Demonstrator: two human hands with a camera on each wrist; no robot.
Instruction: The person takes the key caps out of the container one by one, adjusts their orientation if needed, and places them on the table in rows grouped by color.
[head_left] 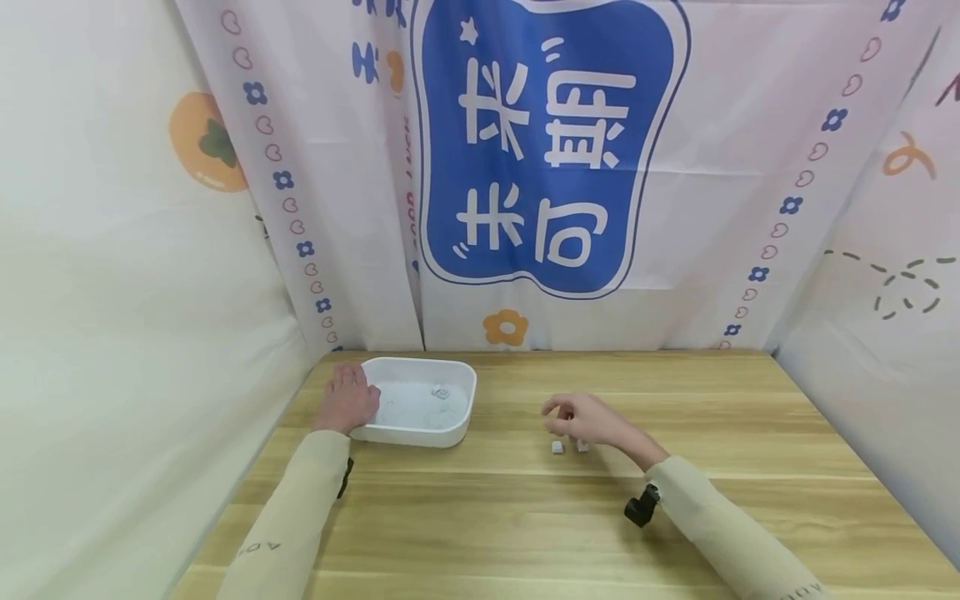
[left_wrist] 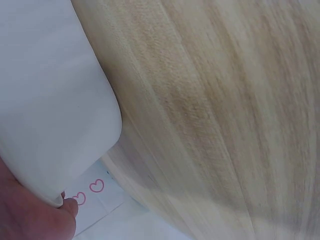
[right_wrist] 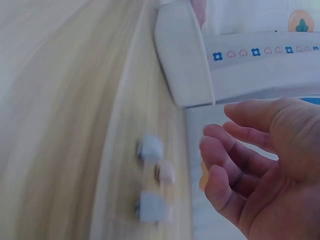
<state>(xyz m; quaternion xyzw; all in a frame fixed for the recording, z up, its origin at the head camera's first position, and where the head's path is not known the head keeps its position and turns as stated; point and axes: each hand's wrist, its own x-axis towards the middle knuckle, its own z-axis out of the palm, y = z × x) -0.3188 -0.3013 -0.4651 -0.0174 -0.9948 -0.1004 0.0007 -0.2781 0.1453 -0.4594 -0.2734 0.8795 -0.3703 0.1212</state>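
On the left of the table is a white rectangular basin (head_left: 450,435) with rounded corners. My left hand (head_left: 348,398) grips its left rim; in the left wrist view the thumb and fingers (left_wrist: 42,212) close round the edge. Over the table to the right of the basin hovers my right hand (head_left: 588,418), its fingers loosely bent and nothing between them. Small white blocks (head_left: 557,447) lie just below it. Seen from the right wrist, several pale blocks (right_wrist: 152,207), some pinkish, sit beside the hand (right_wrist: 270,165), blurred.
Wood-grain table (head_left: 480,525) spreads under both arms. A printed white curtain (head_left: 360,250) hangs along its back edge, and pale cloth walls (head_left: 112,333) flank the sides. Inside the basin there are faint grey marks (head_left: 440,392).
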